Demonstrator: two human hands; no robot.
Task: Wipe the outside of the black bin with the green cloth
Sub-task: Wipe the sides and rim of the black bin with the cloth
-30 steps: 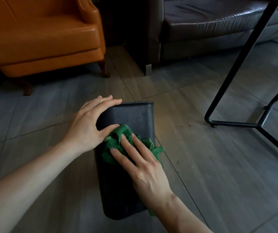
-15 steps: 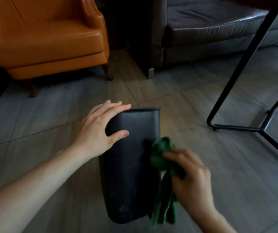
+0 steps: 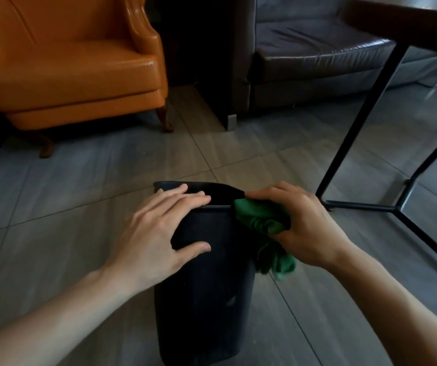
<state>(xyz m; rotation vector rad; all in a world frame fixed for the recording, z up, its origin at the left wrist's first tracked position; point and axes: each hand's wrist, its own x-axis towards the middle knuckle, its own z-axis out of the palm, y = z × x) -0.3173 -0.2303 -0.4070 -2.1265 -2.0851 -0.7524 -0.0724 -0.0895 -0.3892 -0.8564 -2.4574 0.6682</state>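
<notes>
Your left hand lies flat on the stiff, light black bin; your right hand squeezes the soft green cloth beside its rim.

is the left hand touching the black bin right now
Touching. The head view shows the left hand laid flat on the black bin, fingers over its top edge and thumb on its near face, with no gap.
</notes>
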